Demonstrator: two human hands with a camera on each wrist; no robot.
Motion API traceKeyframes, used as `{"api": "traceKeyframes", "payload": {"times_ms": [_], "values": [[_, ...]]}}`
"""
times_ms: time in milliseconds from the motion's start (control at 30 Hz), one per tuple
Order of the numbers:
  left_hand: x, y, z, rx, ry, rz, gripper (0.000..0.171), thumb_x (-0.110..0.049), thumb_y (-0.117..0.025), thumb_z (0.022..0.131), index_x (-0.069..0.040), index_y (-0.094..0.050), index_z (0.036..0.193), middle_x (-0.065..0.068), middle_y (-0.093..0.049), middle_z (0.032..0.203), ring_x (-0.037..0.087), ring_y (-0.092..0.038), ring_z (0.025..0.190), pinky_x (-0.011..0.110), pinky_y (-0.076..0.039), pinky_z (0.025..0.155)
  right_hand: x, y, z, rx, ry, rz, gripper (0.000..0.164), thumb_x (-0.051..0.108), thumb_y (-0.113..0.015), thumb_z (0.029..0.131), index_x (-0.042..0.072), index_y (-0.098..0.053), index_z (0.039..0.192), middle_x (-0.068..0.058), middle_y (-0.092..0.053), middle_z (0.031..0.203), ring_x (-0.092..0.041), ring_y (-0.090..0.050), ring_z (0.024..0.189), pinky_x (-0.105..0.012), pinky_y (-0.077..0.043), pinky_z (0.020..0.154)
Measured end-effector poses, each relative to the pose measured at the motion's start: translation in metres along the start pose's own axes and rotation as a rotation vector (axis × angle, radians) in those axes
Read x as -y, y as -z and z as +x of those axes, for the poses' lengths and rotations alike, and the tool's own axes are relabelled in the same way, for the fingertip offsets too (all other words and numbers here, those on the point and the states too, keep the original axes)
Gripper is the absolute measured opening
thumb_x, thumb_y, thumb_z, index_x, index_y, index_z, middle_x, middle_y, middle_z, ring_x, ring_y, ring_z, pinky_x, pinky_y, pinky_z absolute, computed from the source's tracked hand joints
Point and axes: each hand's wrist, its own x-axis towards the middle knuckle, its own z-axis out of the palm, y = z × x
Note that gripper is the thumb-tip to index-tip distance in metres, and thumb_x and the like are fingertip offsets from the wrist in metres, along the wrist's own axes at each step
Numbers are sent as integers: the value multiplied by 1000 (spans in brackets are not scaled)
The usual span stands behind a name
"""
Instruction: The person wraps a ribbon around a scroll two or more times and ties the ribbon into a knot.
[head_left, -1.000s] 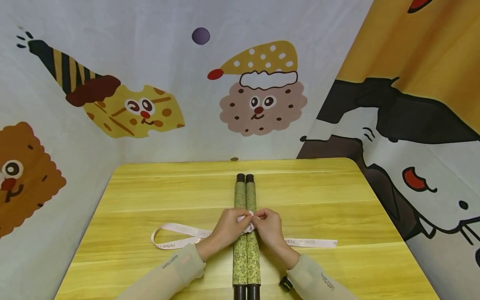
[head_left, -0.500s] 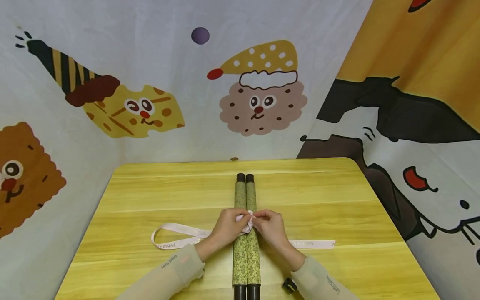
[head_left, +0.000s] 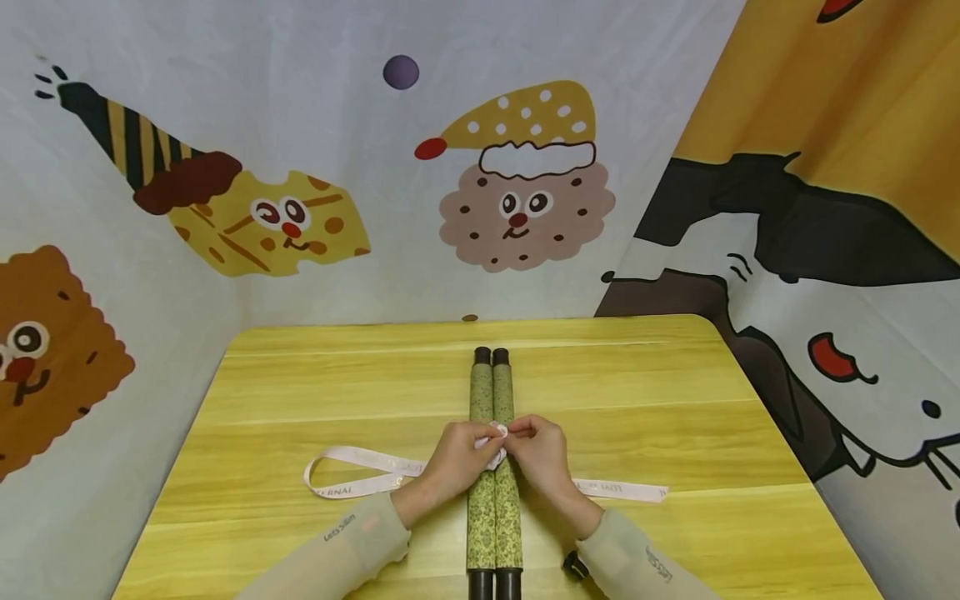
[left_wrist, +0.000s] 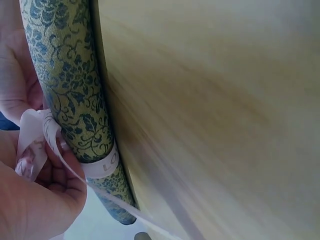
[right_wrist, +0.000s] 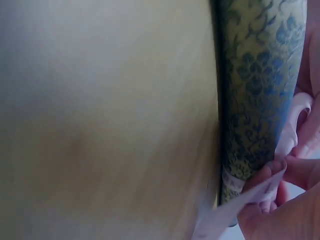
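Note:
Two scroll-like rolls (head_left: pixel 481 521) in green-gold floral fabric, with dark end knobs, lie side by side pointing away from me. A pale pink printed ribbon (left_wrist: pixel 102 166) wraps round them and bunches into loops on top. My left hand (head_left: pixel 453 460) pinches the bunched ribbon from the left side. From the right, my right hand (head_left: pixel 542 455) pinches it close by, fingertips nearly meeting the left ones. In the right wrist view, a flat ribbon length (right_wrist: pixel 245 202) runs out from between the right fingers. The knot itself is partly hidden by the fingers.
One long ribbon loop (head_left: pixel 352 490) lies on the table at left, and a straight tail (head_left: pixel 630 490) at right. A small black object (head_left: pixel 574 567) sits by the right sleeve. The yellow wood-grain table (head_left: pixel 300 367) ends at a cartoon-printed curtain (head_left: pixel 405 242).
Both hands stay at the bunched ribbon with small finger shifts. The right hand moved slightly right, then back. The right ribbon tail changed its angle a little.

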Motion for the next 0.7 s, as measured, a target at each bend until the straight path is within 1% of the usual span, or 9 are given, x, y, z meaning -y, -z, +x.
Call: {"api": "traceKeyframes", "payload": {"times_ms": [133, 233, 367, 400, 467, 567, 600, 700], "values": [[-1, 2, 0, 24, -19, 36, 13, -6, -70, 99, -2, -82, 102, 12, -79, 102, 18, -74, 92, 30, -60, 84, 0, 4, 2, 42, 31, -40, 8, -5, -78, 86, -4, -74, 92, -8, -73, 81, -16, -67, 72, -23, -56, 62], [-1, 4, 0, 42, -18, 56, 13, -6, -70, 99, -3, -82, 102, 12, -79, 102, 16, -73, 88, 28, -60, 80, 3, 10, 3, 101, 38, -75, 10, -5, -77, 86, -2, -74, 95, -7, -72, 83, -17, -67, 74, -24, -56, 65], [0, 4, 0, 56, -13, 75, 13, -5, -70, 99, -3, -82, 100, 12, -79, 101, 12, -71, 84, 27, -59, 77, 9, 19, 7, 185, 27, -96, 18, -7, -68, 86, -3, -74, 103, -8, -72, 90, -18, -66, 80, -28, -57, 71], [1, 4, 0, 61, -17, 74, 13, -4, -69, 99, -3, -82, 101, 12, -79, 101, 12, -70, 81, 27, -59, 75, 10, 21, 9, 207, 19, -100, 19, -5, -66, 88, -3, -74, 106, -7, -72, 92, -19, -67, 82, -29, -57, 73], [1, 3, 0, 66, -23, 77, 14, -4, -69, 99, -2, -82, 104, 13, -79, 104, 12, -71, 84, 26, -59, 78, 14, 25, 14, 251, 26, -126, 20, 1, -65, 93, -3, -74, 111, -8, -73, 98, -19, -67, 86, -33, -57, 76], [2, 3, 0, 74, -42, 81, 15, -3, -68, 100, -2, -82, 106, 12, -79, 104, 11, -71, 84, 26, -59, 78, 18, 27, 24, 324, 61, -198, 25, 17, -68, 101, 0, -75, 117, -7, -75, 105, -19, -69, 91, -38, -58, 79], [2, 3, 0, 74, -49, 83, 14, -3, -68, 100, -2, -82, 105, 12, -79, 103, 10, -71, 83, 25, -59, 77, 20, 27, 27, 349, 73, -224, 27, 21, -69, 101, 1, -76, 117, -7, -76, 107, -18, -69, 92, -38, -58, 80], [3, 3, 0, 67, -67, 87, 14, -2, -69, 99, -3, -82, 101, 10, -79, 98, 8, -70, 80, 24, -58, 76, 26, 24, 36, 411, 94, -282, 28, 27, -71, 100, 3, -78, 114, -5, -77, 104, -18, -69, 91, -39, -59, 80]]}}
